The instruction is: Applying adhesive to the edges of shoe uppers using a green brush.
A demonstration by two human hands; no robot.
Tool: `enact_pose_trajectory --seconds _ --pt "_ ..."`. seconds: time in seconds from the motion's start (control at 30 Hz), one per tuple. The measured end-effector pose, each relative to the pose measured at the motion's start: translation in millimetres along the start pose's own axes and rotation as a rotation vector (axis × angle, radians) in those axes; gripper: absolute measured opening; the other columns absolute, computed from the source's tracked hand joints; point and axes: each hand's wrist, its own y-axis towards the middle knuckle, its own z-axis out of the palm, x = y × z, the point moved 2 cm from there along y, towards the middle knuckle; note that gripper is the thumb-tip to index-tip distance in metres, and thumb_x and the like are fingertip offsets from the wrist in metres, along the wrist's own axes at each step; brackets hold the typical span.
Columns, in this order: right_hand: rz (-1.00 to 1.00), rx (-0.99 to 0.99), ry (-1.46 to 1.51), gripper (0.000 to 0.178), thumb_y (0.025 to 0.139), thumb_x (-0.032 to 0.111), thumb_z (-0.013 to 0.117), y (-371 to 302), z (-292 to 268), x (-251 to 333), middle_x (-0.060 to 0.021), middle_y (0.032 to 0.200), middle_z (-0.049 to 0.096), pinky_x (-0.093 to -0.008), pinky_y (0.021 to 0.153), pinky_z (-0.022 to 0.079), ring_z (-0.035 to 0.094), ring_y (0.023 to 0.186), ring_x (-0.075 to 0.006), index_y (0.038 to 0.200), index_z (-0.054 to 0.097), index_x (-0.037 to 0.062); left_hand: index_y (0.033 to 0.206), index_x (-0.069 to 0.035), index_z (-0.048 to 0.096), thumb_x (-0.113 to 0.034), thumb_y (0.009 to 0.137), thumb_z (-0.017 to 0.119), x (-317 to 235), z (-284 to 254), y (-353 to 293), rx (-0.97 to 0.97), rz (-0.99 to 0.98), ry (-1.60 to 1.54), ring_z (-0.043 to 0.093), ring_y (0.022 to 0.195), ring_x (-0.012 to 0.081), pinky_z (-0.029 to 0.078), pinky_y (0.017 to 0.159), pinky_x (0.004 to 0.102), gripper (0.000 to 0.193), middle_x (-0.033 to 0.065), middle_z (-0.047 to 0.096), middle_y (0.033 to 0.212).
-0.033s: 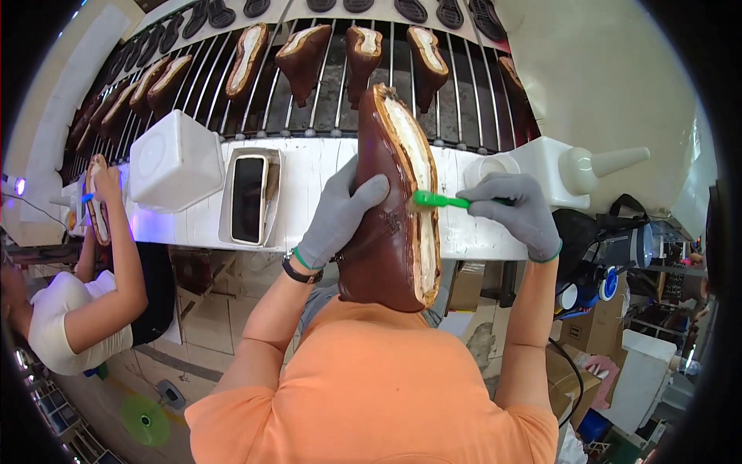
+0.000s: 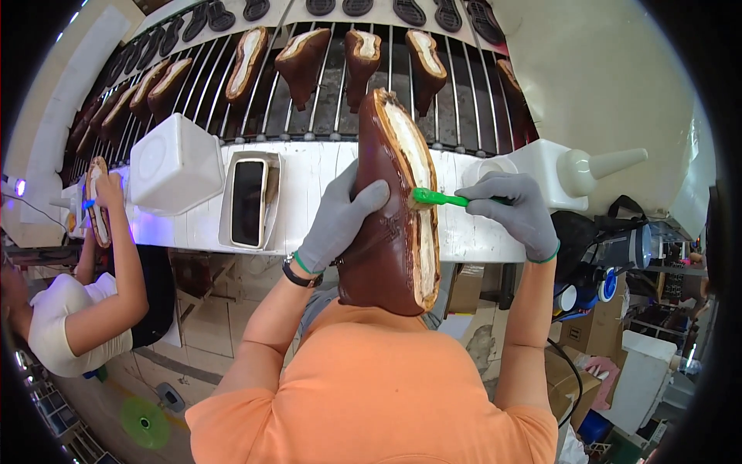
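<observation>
A dark brown leather boot upper (image 2: 382, 255) is held up in front of me, its underside turned to the right. That underside shows a white middle inside a tan rim. My left hand (image 2: 340, 213), in a grey glove, grips the boot's left side, thumb across the leather. Between the fingers of my right hand (image 2: 514, 209), also gloved in grey, is the handle of a green brush (image 2: 440, 198) shaped like a toothbrush. Its bristles touch the boot's rim where leather and underside meet. The fingers behind the boot are hidden.
Behind the white bench (image 2: 325, 158), a roller rack (image 2: 325, 100) carries several similar boots, with black soles (image 2: 410, 11) beyond. A white container (image 2: 176, 164), a phone (image 2: 247, 203) in a tray, and a white squeeze bottle (image 2: 576, 170) stand nearby. A co-worker (image 2: 85, 309) handles another boot at left.
The brush head sits very slightly farther up the boot's rim. Both hands keep their grips, and the whole view has shifted a little.
</observation>
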Motion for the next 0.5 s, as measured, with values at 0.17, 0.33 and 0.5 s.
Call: enact_pose_trajectory --seconds 0.17,0.33,0.5 --pt "-0.082 -0.136 -0.028 0.02 0.082 0.006 0.075 11.1 5.9 4.1 -0.0055 0.078 0.068 -0.0267 0.062 0.042 0.055 0.068 -0.0096 0.101 0.076 0.0013 0.136 0.0 0.05 -0.038 0.09 0.067 -6.5 -0.3 -6.3 0.008 0.009 0.187 0.062 0.104 0.0168 0.047 0.094 0.0321 0.062 0.0107 0.066 0.114" --pt "-0.106 -0.244 -0.072 0.019 0.083 0.007 0.074 20.1 9.9 14.0 -0.0055 0.078 0.069 -0.0262 0.062 0.043 0.055 0.068 -0.0087 0.102 0.076 0.0025 0.147 -0.004 0.041 -0.05 0.085 0.069 -9.8 2.8 -8.8 -0.034 0.058 0.358 0.067 0.109 0.0279 0.049 0.095 0.0359 0.082 0.0175 0.069 0.116" --pt "-0.055 -0.369 -0.049 0.02 0.086 0.005 0.072 30.8 13.8 20.7 -0.0024 0.079 0.066 -0.0235 0.065 0.042 0.055 0.072 -0.0062 0.104 0.075 -0.0001 0.15 -0.007 0.038 -0.053 0.08 0.071 -15.0 7.5 -13.3 -0.084 0.175 0.641 0.071 0.091 0.0338 0.054 0.082 0.0389 0.09 0.0186 0.072 0.101"
